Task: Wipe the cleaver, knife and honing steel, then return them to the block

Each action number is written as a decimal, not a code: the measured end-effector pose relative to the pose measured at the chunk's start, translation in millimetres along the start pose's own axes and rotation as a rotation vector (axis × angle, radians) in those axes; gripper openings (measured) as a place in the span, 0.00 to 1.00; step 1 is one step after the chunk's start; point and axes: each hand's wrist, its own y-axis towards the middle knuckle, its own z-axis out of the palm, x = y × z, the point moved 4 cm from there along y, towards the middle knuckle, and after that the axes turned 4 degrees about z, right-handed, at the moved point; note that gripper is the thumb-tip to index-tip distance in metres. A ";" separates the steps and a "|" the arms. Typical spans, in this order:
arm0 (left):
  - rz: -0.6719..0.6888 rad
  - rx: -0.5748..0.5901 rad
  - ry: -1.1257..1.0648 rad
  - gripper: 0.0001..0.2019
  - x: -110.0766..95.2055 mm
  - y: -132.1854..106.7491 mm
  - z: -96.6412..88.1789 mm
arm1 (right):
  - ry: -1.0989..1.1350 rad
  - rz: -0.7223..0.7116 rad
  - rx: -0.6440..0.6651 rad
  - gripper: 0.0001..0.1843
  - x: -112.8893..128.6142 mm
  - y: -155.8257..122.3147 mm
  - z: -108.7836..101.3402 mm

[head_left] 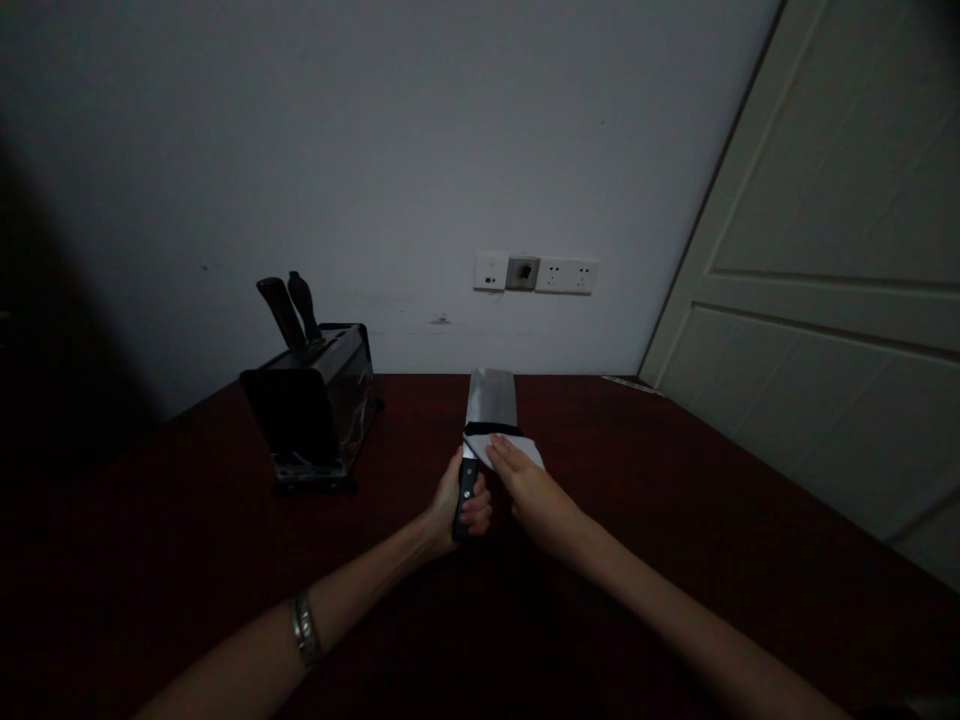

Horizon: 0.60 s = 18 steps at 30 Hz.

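A cleaver (492, 396) with a broad metal blade points away from me over the table. My left hand (459, 500) is wrapped round its black riveted handle, thumb along the side. My right hand (529, 485) presses a white cloth (531, 447) against the lower part of the blade, near the handle. Its fingers lie together on the cloth. A dark band crosses the blade just above the cloth; whether it is a shadow or part of something else I cannot tell.
A dark knife block (349, 400) stands at the left with two black-handled knives (292, 310) in it. The dark red table (600, 450) meets a pale wall with sockets (566, 276). A white panelled door (810, 300) borders the right side.
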 end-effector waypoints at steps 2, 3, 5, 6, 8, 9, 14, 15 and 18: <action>-0.011 0.010 0.003 0.34 0.2 0.1 1.0 | 0.013 -0.023 -0.010 0.45 5.5 -7.7 -0.8; -0.018 0.015 0.004 0.34 0.3 0.0 1.7 | 0.012 -0.018 -0.013 0.45 4.5 -7.6 -3.1; -0.033 0.021 0.005 0.35 0.4 -0.3 3.0 | -0.007 0.025 -0.010 0.44 -3.6 -1.5 -9.7; -0.035 0.023 0.002 0.35 0.2 -0.4 3.5 | -0.014 0.052 -0.006 0.43 -9.0 2.9 -13.1; -0.030 0.027 -0.005 0.35 0.0 -0.7 3.3 | -0.009 0.083 0.001 0.41 -17.2 10.2 -17.6; -0.025 0.031 -0.010 0.34 0.0 -0.6 2.7 | 0.003 0.084 0.005 0.41 -18.5 11.6 -18.0; -0.006 0.049 -0.034 0.33 0.5 2.0 -3.6 | 0.133 0.018 0.080 0.40 2.2 -3.5 -14.3; -0.004 0.056 -0.032 0.33 0.1 2.4 -3.6 | 0.172 0.002 0.089 0.40 8.3 -6.4 -17.5; 0.000 0.096 0.005 0.33 -3.4 1.1 3.2 | 0.324 -0.027 0.043 0.36 20.1 -4.1 -42.6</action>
